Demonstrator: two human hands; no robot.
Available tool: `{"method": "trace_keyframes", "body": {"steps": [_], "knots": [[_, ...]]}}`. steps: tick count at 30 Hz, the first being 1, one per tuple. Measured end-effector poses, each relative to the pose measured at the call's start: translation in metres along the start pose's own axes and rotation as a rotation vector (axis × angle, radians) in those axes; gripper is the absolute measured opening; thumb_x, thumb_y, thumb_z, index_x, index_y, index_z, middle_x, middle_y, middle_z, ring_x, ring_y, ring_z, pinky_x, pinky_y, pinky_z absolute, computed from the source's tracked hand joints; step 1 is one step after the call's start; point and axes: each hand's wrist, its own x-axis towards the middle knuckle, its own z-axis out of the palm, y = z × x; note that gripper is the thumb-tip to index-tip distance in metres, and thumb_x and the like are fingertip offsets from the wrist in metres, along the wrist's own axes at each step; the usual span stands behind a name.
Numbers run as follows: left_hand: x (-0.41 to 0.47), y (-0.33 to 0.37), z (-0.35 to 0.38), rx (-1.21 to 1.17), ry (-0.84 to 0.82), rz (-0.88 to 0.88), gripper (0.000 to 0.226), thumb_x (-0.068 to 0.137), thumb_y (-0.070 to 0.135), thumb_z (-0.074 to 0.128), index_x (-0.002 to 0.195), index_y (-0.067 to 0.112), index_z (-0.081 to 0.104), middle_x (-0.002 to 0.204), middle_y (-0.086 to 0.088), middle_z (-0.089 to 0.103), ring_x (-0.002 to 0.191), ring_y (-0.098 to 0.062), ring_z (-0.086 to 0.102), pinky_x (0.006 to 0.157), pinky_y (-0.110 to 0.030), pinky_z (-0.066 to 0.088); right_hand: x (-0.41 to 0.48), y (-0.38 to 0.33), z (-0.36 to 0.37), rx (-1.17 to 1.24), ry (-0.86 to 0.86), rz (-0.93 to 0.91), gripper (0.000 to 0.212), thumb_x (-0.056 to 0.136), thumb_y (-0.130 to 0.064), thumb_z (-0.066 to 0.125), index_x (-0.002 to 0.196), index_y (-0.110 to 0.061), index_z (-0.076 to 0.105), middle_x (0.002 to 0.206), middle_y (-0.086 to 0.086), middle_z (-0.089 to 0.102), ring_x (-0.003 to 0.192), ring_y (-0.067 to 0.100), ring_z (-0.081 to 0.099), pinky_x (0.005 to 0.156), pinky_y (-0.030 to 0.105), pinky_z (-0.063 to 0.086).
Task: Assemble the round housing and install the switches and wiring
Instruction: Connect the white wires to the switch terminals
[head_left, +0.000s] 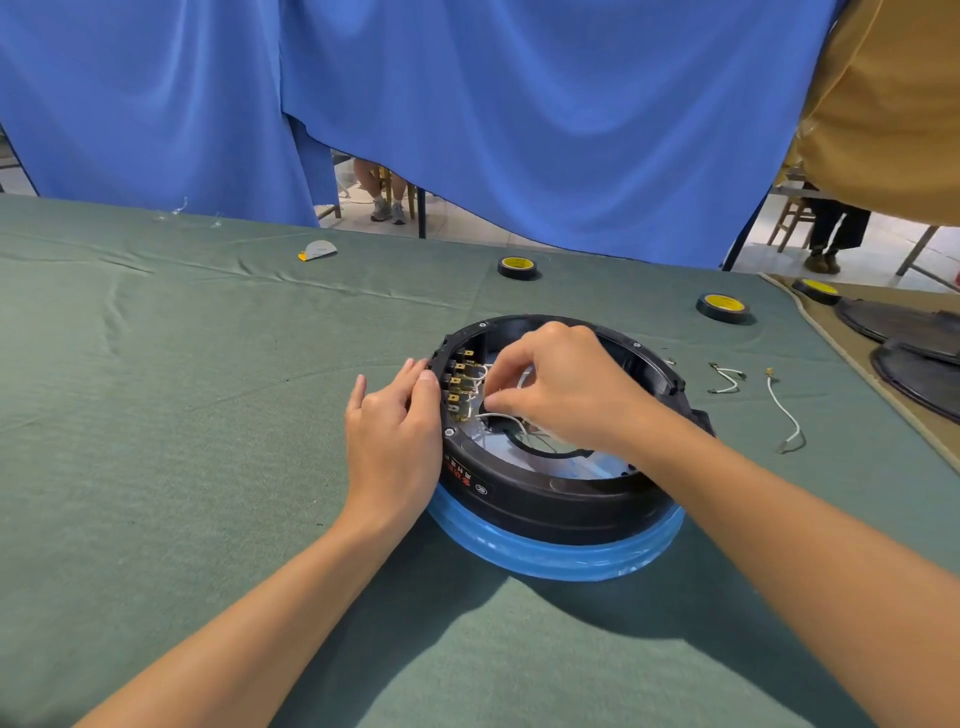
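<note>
Left hand (395, 441) gripping left rim of round housing (550, 501) beside switches (457, 384), right hand (563, 387) pinching white wire (500, 415) inside it

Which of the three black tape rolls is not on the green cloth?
The rightmost roll. It sits on the tan mat, while the middle roll and the left roll both rest on the green cloth.

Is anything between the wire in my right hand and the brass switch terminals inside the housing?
Nothing solid shows. The right hand pinches a white wire just beside the brass terminals; only other white wires loop between. The left hand holds the housing wall from outside.
</note>
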Motion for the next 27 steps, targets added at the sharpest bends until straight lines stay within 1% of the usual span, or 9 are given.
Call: {"method": "trace_keyframes", "body": {"steps": [2,4,8,11,14,17,21,23,27], "knots": [[0.0,0.001,0.0,-0.01,0.004,0.001,0.052,0.092,0.032,0.034,0.118,0.005,0.07,0.128,-0.003,0.065,0.127,-0.006,0.051,0.112,-0.013,0.005,-0.007,-0.003,0.001,0.074,-0.053,0.014,0.007,0.079,-0.023,0.079,0.084,-0.018,0.078,0.071,-0.005,0.068,0.05,-0.006,0.054,0.059,0.013,0.041],[-0.001,0.001,0.0,-0.022,0.016,0.001,0.045,0.095,0.027,0.037,0.108,0.002,0.072,0.121,-0.004,0.068,0.125,-0.009,0.054,0.112,-0.016,0.008,-0.008,-0.007,0.006,0.084,-0.057,0.009,0.016,0.077,-0.026,0.081,0.09,-0.018,0.077,0.076,-0.002,0.069,0.049,-0.003,0.052,0.063,0.016,0.044],[-0.001,0.002,-0.001,-0.018,0.023,-0.01,0.035,0.1,0.015,0.041,0.104,-0.001,0.072,0.123,-0.007,0.067,0.125,-0.012,0.054,0.113,-0.02,0.01,-0.001,-0.016,0.013,0.086,-0.005,0.029,0.018,0.08,-0.026,0.078,0.093,-0.013,0.077,0.081,0.003,0.07,0.079,0.015,0.063,0.074,0.035,0.057],[-0.002,0.002,-0.001,-0.008,0.022,-0.01,0.034,0.101,0.015,0.041,0.108,0.0,0.072,0.123,-0.007,0.067,0.125,-0.012,0.054,0.112,-0.018,0.009,0.001,-0.018,0.018,0.112,-0.014,0.07,0.014,0.083,-0.022,0.076,0.092,-0.013,0.077,0.08,0.004,0.07,0.088,0.022,0.065,0.077,0.042,0.058],[-0.002,0.001,-0.001,-0.01,0.01,-0.005,0.04,0.098,0.021,0.039,0.113,0.0,0.07,0.127,-0.008,0.065,0.126,-0.012,0.053,0.115,-0.021,0.009,0.002,-0.019,0.019,0.105,-0.008,0.077,0.009,0.084,-0.021,0.075,0.087,-0.013,0.077,0.08,0.004,0.071,0.086,0.022,0.064,0.078,0.043,0.057],[-0.001,0.001,-0.001,-0.023,-0.006,0.003,0.051,0.091,0.03,0.034,0.116,0.002,0.07,0.128,-0.008,0.064,0.126,-0.011,0.053,0.117,-0.024,0.01,0.002,-0.02,0.019,0.061,-0.007,0.077,0.009,0.084,-0.022,0.074,0.087,-0.013,0.077,0.083,0.002,0.072,0.085,0.017,0.06,0.086,0.041,0.053],[-0.001,0.0,-0.001,-0.009,0.009,-0.001,0.039,0.099,0.022,0.039,0.121,0.006,0.067,0.129,-0.009,0.063,0.127,-0.013,0.053,0.116,-0.022,0.009,0.001,-0.019,0.018,0.169,-0.057,0.153,0.009,0.08,-0.018,0.077,0.086,-0.011,0.077,0.079,0.003,0.071,0.077,0.016,0.057,0.08,0.042,0.057],[-0.001,-0.001,0.0,-0.012,0.009,-0.011,0.039,0.099,0.023,0.039,0.122,0.006,0.067,0.129,-0.009,0.064,0.127,-0.013,0.053,0.115,-0.022,0.009,0.002,-0.019,0.018,0.164,-0.065,0.154,0.008,0.08,-0.017,0.077,0.085,-0.01,0.077,0.078,0.003,0.07,0.078,0.018,0.057,0.082,0.042,0.057],[0.0,0.0,-0.001,-0.02,-0.018,-0.023,0.055,0.09,0.035,0.032,0.123,0.01,0.066,0.13,-0.007,0.063,0.128,-0.014,0.052,0.117,-0.023,0.01,0.003,-0.018,0.018,0.102,-0.058,0.105,0.009,0.081,-0.019,0.077,0.084,-0.01,0.078,0.077,0.003,0.071,0.085,0.022,0.061,0.083,0.042,0.056]]}}
